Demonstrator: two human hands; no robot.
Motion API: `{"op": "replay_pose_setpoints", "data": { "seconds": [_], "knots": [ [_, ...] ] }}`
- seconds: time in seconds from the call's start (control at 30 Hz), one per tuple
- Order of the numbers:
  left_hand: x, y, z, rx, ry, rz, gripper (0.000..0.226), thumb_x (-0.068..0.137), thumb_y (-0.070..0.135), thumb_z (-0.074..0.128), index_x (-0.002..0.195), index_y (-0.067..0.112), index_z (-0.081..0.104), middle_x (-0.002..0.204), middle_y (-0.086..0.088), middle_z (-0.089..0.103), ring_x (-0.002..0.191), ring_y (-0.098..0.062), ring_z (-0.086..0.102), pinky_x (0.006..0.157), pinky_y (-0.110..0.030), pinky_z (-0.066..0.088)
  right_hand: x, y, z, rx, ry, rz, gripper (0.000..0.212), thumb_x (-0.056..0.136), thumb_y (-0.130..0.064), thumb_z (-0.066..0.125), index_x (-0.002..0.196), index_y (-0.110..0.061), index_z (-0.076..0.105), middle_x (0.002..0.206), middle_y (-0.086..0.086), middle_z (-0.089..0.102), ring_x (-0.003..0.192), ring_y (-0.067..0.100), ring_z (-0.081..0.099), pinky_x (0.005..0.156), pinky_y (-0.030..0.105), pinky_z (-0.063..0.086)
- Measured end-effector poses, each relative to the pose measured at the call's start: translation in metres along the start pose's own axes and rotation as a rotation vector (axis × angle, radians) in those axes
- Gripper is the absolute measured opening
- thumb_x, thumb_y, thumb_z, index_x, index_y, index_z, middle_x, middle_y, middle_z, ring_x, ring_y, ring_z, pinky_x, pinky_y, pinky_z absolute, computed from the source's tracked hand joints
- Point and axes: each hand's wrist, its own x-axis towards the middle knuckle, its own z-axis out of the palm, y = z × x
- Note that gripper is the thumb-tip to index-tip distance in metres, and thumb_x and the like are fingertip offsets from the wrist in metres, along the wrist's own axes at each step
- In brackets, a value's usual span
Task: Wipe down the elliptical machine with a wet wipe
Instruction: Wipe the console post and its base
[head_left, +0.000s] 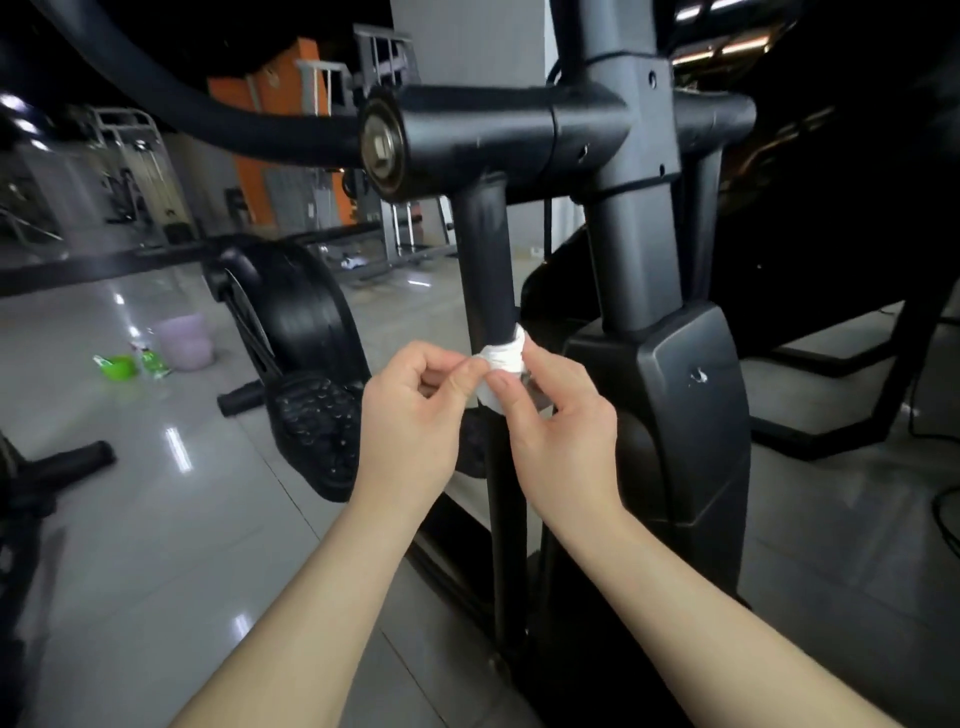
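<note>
1. The wet wipe (501, 358) is white and bunched into a band around a black upright bar (488, 260) of the elliptical machine (631, 260). It sits partway down the bar, below the pivot hub (383, 143).
2. The left hand (410, 410) pinches the wipe's left end between thumb and forefinger. Its other fingers are curled in toward the palm.
3. The right hand (561, 431) grips the wipe from the right side. Its thumb lies on the front of the cloth and its forefinger reaches up along the far edge. Whether the remaining fingers touch the bar cannot be told.
4. The two hands are close together, their thumbs nearly meeting over the wipe, and both forearms are bare.
5. Just right of the wrapped bar stands the machine's grey central column, which runs down into a dark plastic shroud (675, 405) with a small white scuff.
6. Left of the hands and lower down is a studded black pedal (317, 431). The round black flywheel housing (301, 301) is behind it.
7. The glossy tiled floor (156, 519) carries, toward its far left, a pale lavender bucket (186, 340). A clear bottle (153, 361) with a green label stands just beside it, next to a green bowl-like item (119, 366).
8. An orange pillar (291, 88) and grey gym frames are blurred in the background.
</note>
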Motion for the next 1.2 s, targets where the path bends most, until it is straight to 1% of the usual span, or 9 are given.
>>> {"op": "replay_pose_setpoints", "data": {
  "seconds": [0.23, 0.4, 0.57, 0.63, 0.73, 0.8, 0.93, 1.1, 1.2],
  "knots": [
    [0.004, 0.009, -0.006, 0.061, -0.057, -0.079, 0.012, 0.091, 0.031, 0.074, 0.080, 0.026, 0.071, 0.079, 0.008, 0.074, 0.078, -0.010, 0.067, 0.074, -0.024, 0.052, -0.004, -0.008, 0.001, 0.045, -0.062, 0.072, 0.050, 0.096, -0.035, 0.068, 0.109, -0.078, 0.046, 0.104, -0.029, 0.062, 0.108, 0.001, 0.060, 0.085, 0.008, 0.044],
    [0.003, 0.008, -0.005, 0.043, -0.036, -0.085, 0.013, 0.091, 0.030, 0.074, 0.079, 0.024, 0.072, 0.078, 0.012, 0.071, 0.073, -0.002, 0.064, 0.067, -0.010, 0.046, -0.004, -0.003, 0.004, -0.016, -0.023, 0.041, 0.042, 0.096, -0.031, 0.068, 0.106, -0.068, 0.053, 0.099, -0.022, 0.061, 0.098, 0.005, 0.060, 0.078, 0.005, 0.041],
    [0.001, 0.007, -0.008, -0.009, -0.046, -0.093, 0.014, 0.090, 0.033, 0.075, 0.081, 0.023, 0.073, 0.078, 0.016, 0.072, 0.073, -0.001, 0.064, 0.066, -0.009, 0.046, -0.005, -0.013, 0.003, -0.010, 0.007, 0.041, 0.047, 0.096, -0.026, 0.070, 0.110, -0.068, 0.053, 0.106, -0.031, 0.065, 0.108, 0.003, 0.062, 0.085, 0.009, 0.045],
    [0.001, 0.007, -0.011, -0.025, -0.049, -0.082, 0.014, 0.090, 0.036, 0.075, 0.082, 0.024, 0.074, 0.078, 0.018, 0.071, 0.073, 0.001, 0.064, 0.065, -0.009, 0.047, -0.005, -0.011, 0.004, 0.005, 0.028, 0.024, 0.039, 0.096, -0.026, 0.069, 0.116, -0.058, 0.060, 0.114, -0.025, 0.067, 0.114, 0.005, 0.062, 0.092, 0.018, 0.051],
    [0.001, 0.005, -0.014, -0.058, -0.063, -0.039, 0.007, 0.092, 0.033, 0.073, 0.090, 0.027, 0.075, 0.082, 0.020, 0.072, 0.077, 0.000, 0.067, 0.068, -0.011, 0.050, -0.004, -0.007, 0.006, -0.023, 0.077, 0.026, 0.034, 0.094, -0.025, 0.071, 0.128, -0.030, 0.069, 0.128, -0.017, 0.064, 0.125, 0.010, 0.058, 0.097, 0.030, 0.054],
    [0.002, 0.006, -0.015, -0.092, -0.065, -0.006, 0.005, 0.095, 0.026, 0.071, 0.097, 0.025, 0.075, 0.085, 0.018, 0.073, 0.081, 0.000, 0.069, 0.071, -0.011, 0.051, -0.002, -0.009, 0.007, -0.040, 0.136, 0.014, 0.033, 0.094, -0.022, 0.073, 0.127, -0.023, 0.071, 0.125, -0.017, 0.060, 0.119, 0.011, 0.059, 0.092, 0.027, 0.055],
    [0.011, 0.020, -0.019, -0.115, -0.015, 0.093, 0.007, 0.094, 0.026, 0.072, 0.099, 0.025, 0.076, 0.087, 0.015, 0.073, 0.085, -0.001, 0.069, 0.074, -0.010, 0.051, 0.017, -0.028, 0.004, -0.080, 0.197, -0.015, 0.033, 0.095, -0.022, 0.072, 0.128, -0.024, 0.070, 0.116, -0.016, 0.057, 0.097, 0.008, 0.064, 0.080, 0.012, 0.049],
    [0.041, 0.047, -0.019, -0.152, 0.056, 0.162, 0.010, 0.092, 0.029, 0.073, 0.099, 0.023, 0.074, 0.085, 0.014, 0.072, 0.082, 0.003, 0.067, 0.073, -0.009, 0.049, 0.054, -0.057, 0.003, -0.097, 0.213, -0.052, 0.028, 0.098, -0.026, 0.068, 0.125, -0.022, 0.071, 0.113, -0.012, 0.059, 0.094, -0.003, 0.059, 0.078, 0.005, 0.042],
    [0.051, 0.051, -0.019, -0.192, 0.083, 0.151, 0.009, 0.092, 0.029, 0.073, 0.099, 0.024, 0.073, 0.087, 0.014, 0.071, 0.083, 0.005, 0.065, 0.072, -0.007, 0.047, 0.073, -0.068, 0.008, -0.192, 0.183, -0.092, 0.014, 0.101, -0.030, 0.061, 0.099, -0.023, 0.073, 0.105, -0.006, 0.062, 0.093, -0.004, 0.057, 0.077, 0.009, 0.042]
  ]
}}
